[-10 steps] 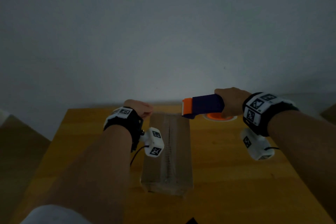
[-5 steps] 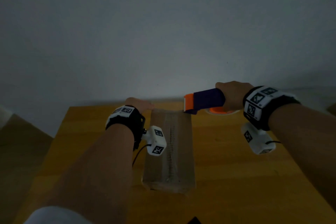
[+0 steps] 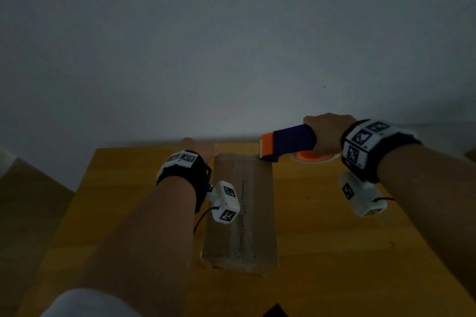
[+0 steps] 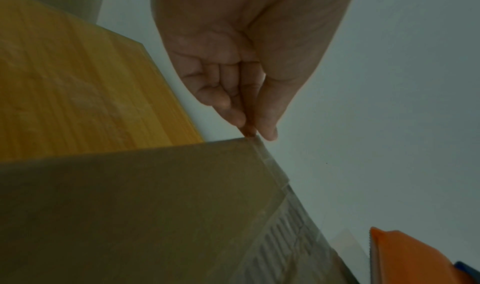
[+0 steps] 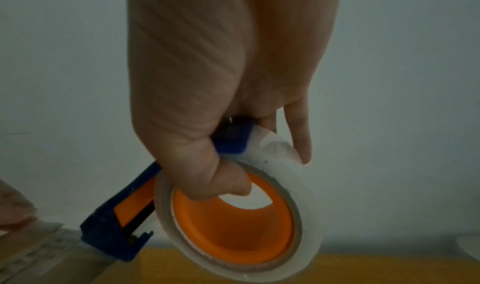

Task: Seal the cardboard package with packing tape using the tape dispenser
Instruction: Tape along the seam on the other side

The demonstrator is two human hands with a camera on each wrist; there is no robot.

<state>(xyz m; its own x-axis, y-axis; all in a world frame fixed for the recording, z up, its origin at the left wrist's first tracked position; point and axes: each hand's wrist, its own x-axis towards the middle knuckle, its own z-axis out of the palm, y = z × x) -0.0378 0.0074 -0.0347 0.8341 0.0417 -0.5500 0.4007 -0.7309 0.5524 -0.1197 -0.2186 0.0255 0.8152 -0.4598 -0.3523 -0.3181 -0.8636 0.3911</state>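
1 cardboard package (image 3: 242, 211) lies on the 1 wooden surface (image 3: 128, 188), with 1 strip of clear tape (image 3: 243, 203) along its top seam. 1 tape dispenser (image 3: 288, 143), blue and orange, sits at the package's far right corner, carrying 1 roll of tape (image 5: 280, 177) on 1 orange core (image 5: 233, 222). 2 hands are in view: 1 left hand (image 3: 198, 148) and 1 right hand (image 3: 327, 134). 2 wrist bands with printed markers show, 1 per arm (image 3: 183, 159) (image 3: 365, 141), and 2 white wrist cameras (image 3: 225, 202) (image 3: 360, 195).
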